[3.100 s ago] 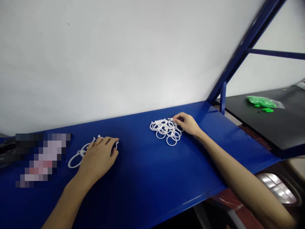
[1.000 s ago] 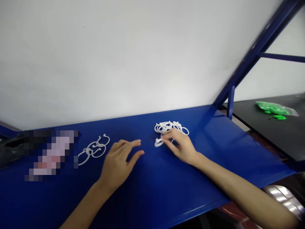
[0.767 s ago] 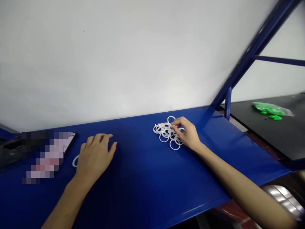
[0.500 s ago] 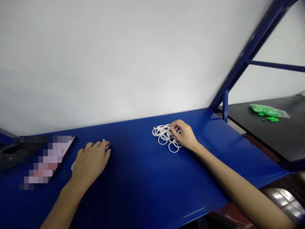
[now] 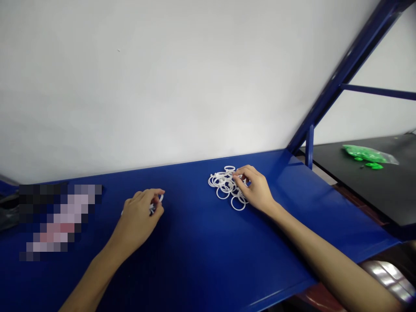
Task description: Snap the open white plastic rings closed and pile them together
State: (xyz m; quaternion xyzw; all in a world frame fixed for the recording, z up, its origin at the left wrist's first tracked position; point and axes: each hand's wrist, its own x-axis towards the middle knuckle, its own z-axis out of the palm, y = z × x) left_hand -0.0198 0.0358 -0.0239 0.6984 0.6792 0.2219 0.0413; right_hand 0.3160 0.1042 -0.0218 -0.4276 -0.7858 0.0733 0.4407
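A loose pile of thin white plastic rings [image 5: 222, 189] lies on the blue tabletop [image 5: 188, 242]. My right hand [image 5: 255, 185] rests at the right side of this pile, its thumb and fingertips pinched together on a ring among the others; the exact grip is partly hidden. To the left, my left hand [image 5: 139, 212] is curled over the tabletop with white rings under and between its fingers. One white ring [image 5: 161, 198] pokes out past the fingertips; most of what the palm covers cannot be seen.
A flat pixelated object [image 5: 65, 221] lies left of my left hand, with dark plastic [image 5: 9, 212] beyond it. A white wall [image 5: 182, 86] rises behind the table. Right of the blue metal frame [image 5: 328, 93], a black table [image 5: 370, 190] carries a bag of green pieces [image 5: 365, 153].
My left hand has shifted right, toward the pile, and its fingers have curled in around the white rings. My right hand has barely moved at the pile; one ring there now sits farther back.
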